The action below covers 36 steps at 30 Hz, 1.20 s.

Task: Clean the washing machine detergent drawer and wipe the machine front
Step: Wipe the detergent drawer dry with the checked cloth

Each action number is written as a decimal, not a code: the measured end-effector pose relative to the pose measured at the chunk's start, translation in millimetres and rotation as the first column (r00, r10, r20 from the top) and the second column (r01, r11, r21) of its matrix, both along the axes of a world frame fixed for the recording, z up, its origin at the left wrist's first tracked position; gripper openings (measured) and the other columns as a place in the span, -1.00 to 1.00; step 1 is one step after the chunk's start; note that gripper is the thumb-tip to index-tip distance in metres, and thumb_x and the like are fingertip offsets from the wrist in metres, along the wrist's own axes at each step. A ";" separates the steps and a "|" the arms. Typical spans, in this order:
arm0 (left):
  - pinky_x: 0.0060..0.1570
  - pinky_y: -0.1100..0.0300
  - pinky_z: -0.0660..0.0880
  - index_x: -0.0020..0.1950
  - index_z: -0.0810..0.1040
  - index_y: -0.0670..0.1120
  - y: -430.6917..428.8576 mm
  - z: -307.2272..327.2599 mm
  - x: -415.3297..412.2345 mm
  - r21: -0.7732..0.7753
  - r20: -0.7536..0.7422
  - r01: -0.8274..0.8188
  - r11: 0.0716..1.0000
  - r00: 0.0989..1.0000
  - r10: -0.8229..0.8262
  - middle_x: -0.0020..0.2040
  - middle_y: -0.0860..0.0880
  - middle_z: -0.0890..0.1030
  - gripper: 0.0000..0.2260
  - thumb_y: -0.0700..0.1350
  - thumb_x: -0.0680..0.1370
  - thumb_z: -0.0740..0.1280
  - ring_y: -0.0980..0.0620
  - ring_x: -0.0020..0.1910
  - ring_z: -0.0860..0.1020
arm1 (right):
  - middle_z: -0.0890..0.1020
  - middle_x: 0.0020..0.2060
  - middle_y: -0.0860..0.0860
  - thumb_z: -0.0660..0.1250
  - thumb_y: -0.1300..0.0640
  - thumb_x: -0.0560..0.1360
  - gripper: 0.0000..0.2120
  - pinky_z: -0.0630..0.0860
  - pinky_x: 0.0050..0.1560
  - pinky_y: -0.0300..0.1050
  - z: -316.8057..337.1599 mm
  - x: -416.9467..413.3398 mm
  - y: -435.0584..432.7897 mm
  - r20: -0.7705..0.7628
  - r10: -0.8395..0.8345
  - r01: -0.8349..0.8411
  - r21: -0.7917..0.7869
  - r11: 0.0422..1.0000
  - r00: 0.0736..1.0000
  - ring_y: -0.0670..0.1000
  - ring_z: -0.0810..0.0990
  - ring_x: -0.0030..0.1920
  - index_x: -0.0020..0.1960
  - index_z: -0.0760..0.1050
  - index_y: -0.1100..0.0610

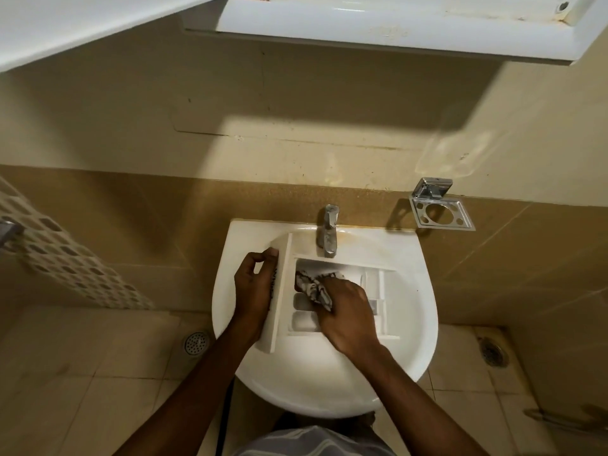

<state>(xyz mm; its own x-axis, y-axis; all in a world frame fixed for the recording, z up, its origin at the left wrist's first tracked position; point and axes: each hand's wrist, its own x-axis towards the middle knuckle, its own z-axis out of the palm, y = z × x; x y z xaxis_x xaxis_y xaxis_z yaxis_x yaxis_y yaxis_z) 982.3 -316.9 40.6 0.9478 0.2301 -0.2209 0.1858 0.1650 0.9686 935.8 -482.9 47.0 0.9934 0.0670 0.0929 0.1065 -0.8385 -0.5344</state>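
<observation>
While the detergent drawer (332, 297) is laid across the bowl of the white sink (411, 307), just below the tap (328, 236), its compartments are turned upward and its front panel is set to the left. The drawer is judged to be light, rigid moulded plastic, probably slick where wet, with thin dividers that could crack if levered; the broad front panel is the soundest place for a hold. That panel is gripped by the left hand (255, 287), the fingers curled over its outer edge and the thumb set near its top, so the drawer is steadied against the basin. A patterned cloth (312, 286), soft and easily bunched, is held closed in the right hand (345, 311) and pressed down into one of the compartments, the knuckles raised and the wrist angled in from the lower right. Both forearms are brought in from below the sink rim. A chrome holder (441, 215) is fixed on the tiled wall to the right, well apart from the drawer.
</observation>
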 end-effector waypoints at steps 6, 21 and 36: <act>-0.33 0.16 0.60 0.02 0.54 -0.18 -2.2 3.5 -1.4 -0.010 -0.007 -0.020 1.000 1.000 0.020 -0.17 -0.05 0.67 -0.78 -0.01 0.62 0.31 0.03 -0.28 0.66 | 0.69 0.00 0.06 0.24 0.08 0.48 -0.75 0.48 0.03 -0.05 25.0 23.9 -14.0 -0.215 -0.289 0.286 -0.044 0.957 0.933 0.19 0.60 0.05 0.09 0.61 0.00; -0.29 0.17 0.62 0.00 0.54 -0.17 -31.1 9.7 -1.0 -0.002 0.025 -0.027 1.000 0.999 0.027 -0.20 -0.01 0.67 -0.78 -0.01 0.62 0.30 0.03 -0.26 0.66 | 0.71 -0.03 0.02 0.33 0.08 0.50 -0.82 0.50 0.02 -0.08 35.4 17.8 -13.1 -0.244 -0.170 0.219 0.185 0.958 0.955 0.09 0.63 0.01 0.04 0.67 -0.03; -0.20 0.14 0.57 0.07 0.57 -0.17 -54.0 1.1 -28.5 -0.035 -0.128 -0.253 0.967 0.961 0.247 -0.13 0.00 0.66 -0.71 0.06 0.58 0.37 0.03 -0.17 0.62 | 0.64 0.06 -0.10 0.33 0.05 0.31 -0.56 0.32 0.13 0.00 -1.2 -41.1 -48.3 0.143 0.140 -0.110 -0.196 0.974 0.980 0.06 0.49 0.18 0.20 0.55 0.00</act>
